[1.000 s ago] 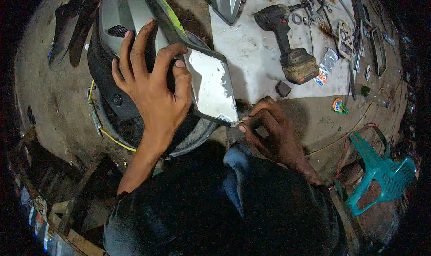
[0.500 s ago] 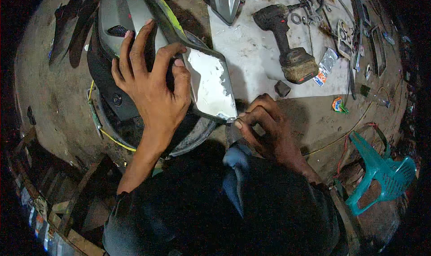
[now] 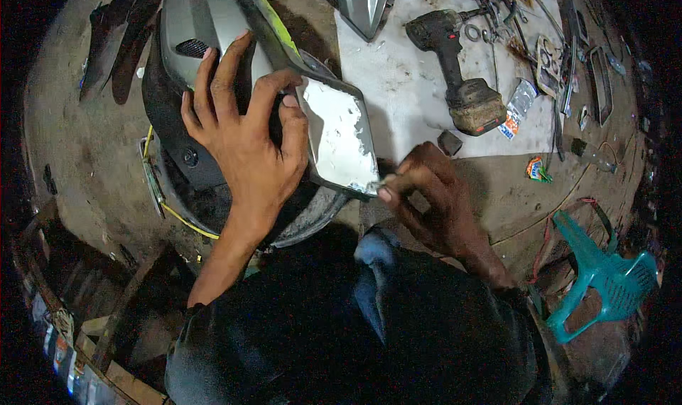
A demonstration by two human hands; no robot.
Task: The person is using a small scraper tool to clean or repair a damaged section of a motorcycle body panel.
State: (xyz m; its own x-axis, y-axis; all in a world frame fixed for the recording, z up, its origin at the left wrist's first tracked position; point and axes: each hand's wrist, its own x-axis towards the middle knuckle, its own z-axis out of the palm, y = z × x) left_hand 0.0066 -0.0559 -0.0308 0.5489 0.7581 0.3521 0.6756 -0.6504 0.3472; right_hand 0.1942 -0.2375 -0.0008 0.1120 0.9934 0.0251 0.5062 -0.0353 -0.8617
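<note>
A grey and black plastic body panel (image 3: 202, 14), seemingly from a motorcycle, lies in front of me. On its right end is a white patch (image 3: 337, 138) with a ragged, torn right edge. My left hand (image 3: 249, 135) rests on the panel with its fingers spread, thumb and forefinger beside the patch's left edge. Close to the patch's lower right corner, my right hand (image 3: 433, 199) has thumb and forefinger pinched together. A small pale bit shows at those fingertips, too small to name.
A dirty cordless power tool (image 3: 455, 74) lies on a white sheet (image 3: 398, 121) to the right. Several metal parts and a torn packet (image 3: 522, 99) are beside it. A dark block (image 3: 449, 143) sits near the sheet's edge. A teal plastic part (image 3: 604, 281) stands at lower right.
My right hand has drawn slightly right of the patch's corner, still pinching. My left hand keeps its place on the panel. The whole view has shifted a little.
</note>
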